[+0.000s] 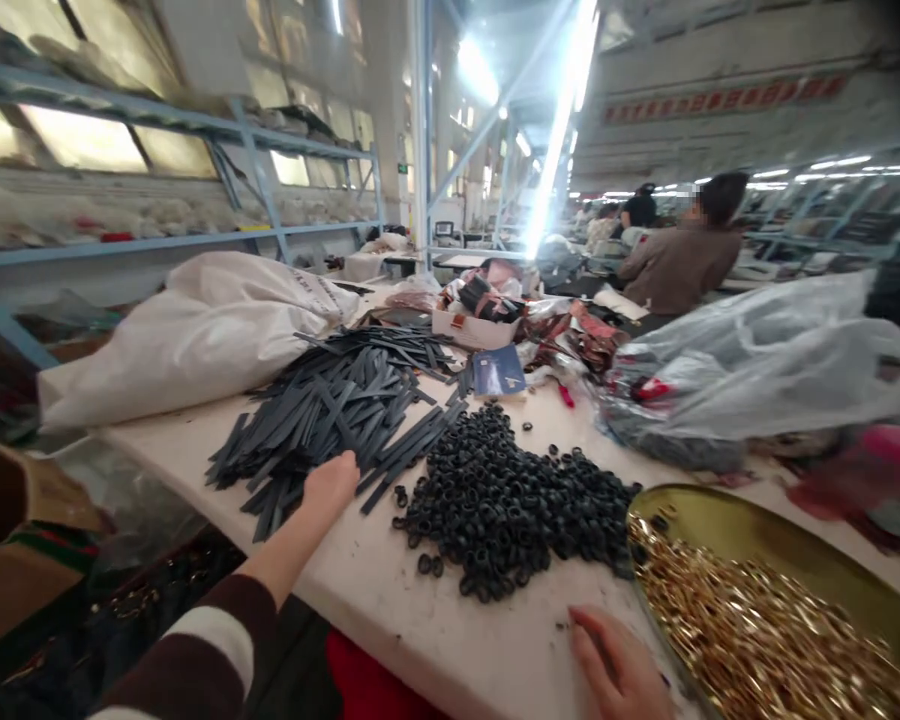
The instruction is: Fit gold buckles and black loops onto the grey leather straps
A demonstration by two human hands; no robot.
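My left hand (pixel 331 487) is at the right edge of a heap of flat dark strips (pixel 330 400); its fingers are curled, and what they hold, if anything, is hidden. Low in the view, my right hand (pixel 616 660) lies on the pale tabletop (pixel 435 640) with its fingers apart and nothing between them. Between and beyond the hands sits a big pile of small black rings (pixel 502 500). Right of my right hand stands an oval tray (pixel 750 520) full of gold metal pieces (pixel 765 620).
A white sack (pixel 202 330) lies at the back left. Behind the rings are a blue booklet (pixel 499 370) and a box (pixel 469 328) of scraps. A clear plastic bag (pixel 765 370) stands back right. A seated person (pixel 682 255) faces away beyond the table.
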